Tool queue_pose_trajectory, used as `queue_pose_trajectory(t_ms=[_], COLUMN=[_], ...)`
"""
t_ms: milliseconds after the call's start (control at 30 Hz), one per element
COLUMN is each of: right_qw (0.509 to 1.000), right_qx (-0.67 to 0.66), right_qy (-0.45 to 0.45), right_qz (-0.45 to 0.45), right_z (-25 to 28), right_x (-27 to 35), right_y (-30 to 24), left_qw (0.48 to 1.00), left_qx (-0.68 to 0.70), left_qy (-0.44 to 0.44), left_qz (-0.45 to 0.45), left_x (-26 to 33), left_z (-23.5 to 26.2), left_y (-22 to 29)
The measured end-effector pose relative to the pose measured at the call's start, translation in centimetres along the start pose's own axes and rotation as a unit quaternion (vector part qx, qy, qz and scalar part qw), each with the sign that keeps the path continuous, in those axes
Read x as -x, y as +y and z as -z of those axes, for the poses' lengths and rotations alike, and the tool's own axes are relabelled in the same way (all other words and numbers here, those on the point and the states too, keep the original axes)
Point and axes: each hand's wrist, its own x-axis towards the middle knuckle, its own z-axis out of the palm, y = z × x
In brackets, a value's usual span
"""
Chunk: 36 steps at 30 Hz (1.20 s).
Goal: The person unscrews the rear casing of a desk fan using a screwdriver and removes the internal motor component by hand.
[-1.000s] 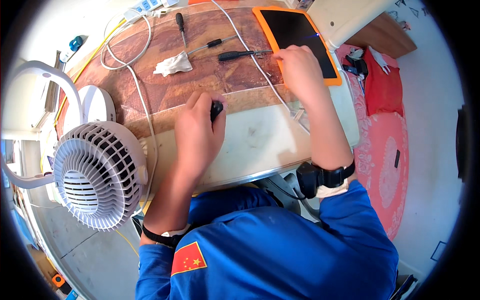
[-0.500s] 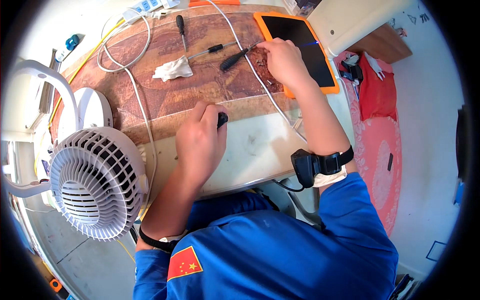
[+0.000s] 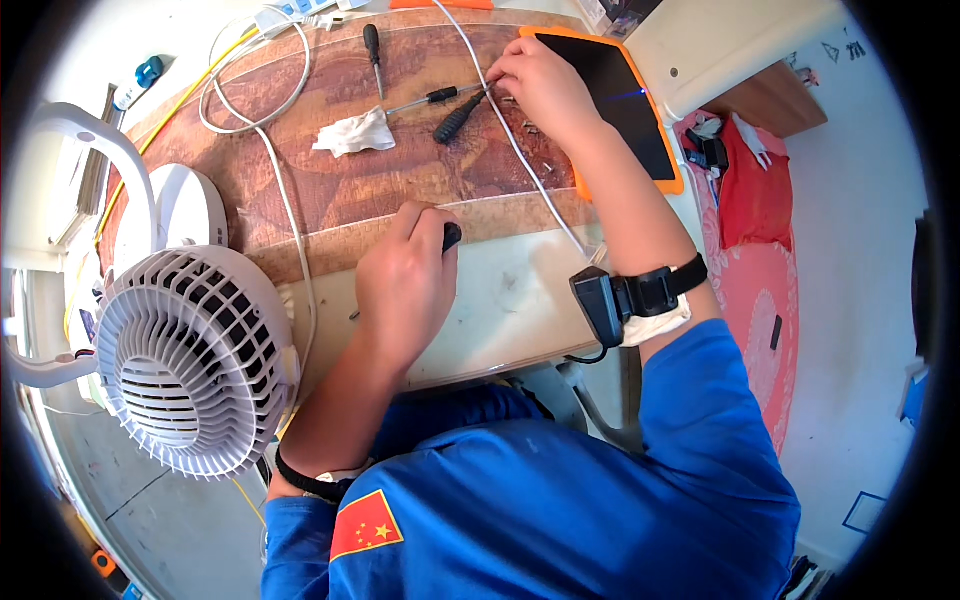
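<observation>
My left hand (image 3: pixel 408 285) rests over the pale front strip of the table, closed around a black-handled screwdriver (image 3: pixel 452 236). The handle's end pokes out beside the thumb, and a bit of thin shaft shows on the other side of the fist. Farther off, my right hand (image 3: pixel 545 90) pinches the shaft end of another screwdriver (image 3: pixel 456 122), whose fat black handle points toward me. The fingertips partly hide that shaft. Beside it lies a thin rod with a black grip (image 3: pixel 440 95), its far left end by a crumpled white tissue (image 3: pixel 357 133). Small metal bits (image 3: pixel 530 127) lie near my right wrist.
A white fan (image 3: pixel 190 360) stands at the left. An orange-framed tablet (image 3: pixel 655 140) lies at the right, under my right forearm's side. A white cable (image 3: pixel 520 150) crosses the table. One more screwdriver (image 3: pixel 373 50) and a power strip (image 3: pixel 290 15) are at the back.
My right hand has drawn a little left, its fingers closing at the screwdriver's shaft, and that screwdriver has shifted slightly left. My left hand keeps its grip. The view has moved slightly.
</observation>
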Motion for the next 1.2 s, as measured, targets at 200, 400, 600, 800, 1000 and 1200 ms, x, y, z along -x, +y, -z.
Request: queue_pose_trajectory(t_ms=[200, 400, 600, 800, 1000, 1200], right_qw=[0.995, 0.996, 0.977, 0.968, 0.988, 0.994], right_qx=[-0.02, 0.006, -0.043, -0.129, -0.024, 0.03], right_qy=[-0.064, -0.088, -0.193, -0.174, -0.115, -0.059], right_qz=[-0.074, -0.024, -0.084, -0.128, -0.097, -0.083], right_z=[1.3, 1.2, 3.9, 4.8, 7.0, 5.0], right_x=[0.6, 1.2, 2.5, 4.7, 8.4, 9.3], right_y=[0.2, 0.7, -0.3, -0.2, -2.2, -2.6], left_qw=[0.999, 1.0, 1.0, 1.0, 1.0, 1.0], left_qx=[-0.006, -0.012, 0.004, 0.01, 0.0, 0.008], left_qy=[0.019, 0.009, -0.002, 0.0, 0.004, -0.009], left_qz=[-0.027, -0.019, 0.019, 0.012, 0.017, 0.01], left_x=[-0.1, 0.0, 0.1, 0.1, 0.3, 0.2], left_z=[-0.1, -0.2, 0.1, 0.1, -0.1, 0.2], left_y=[-0.3, -0.2, 0.0, 0.0, -0.4, -0.1])
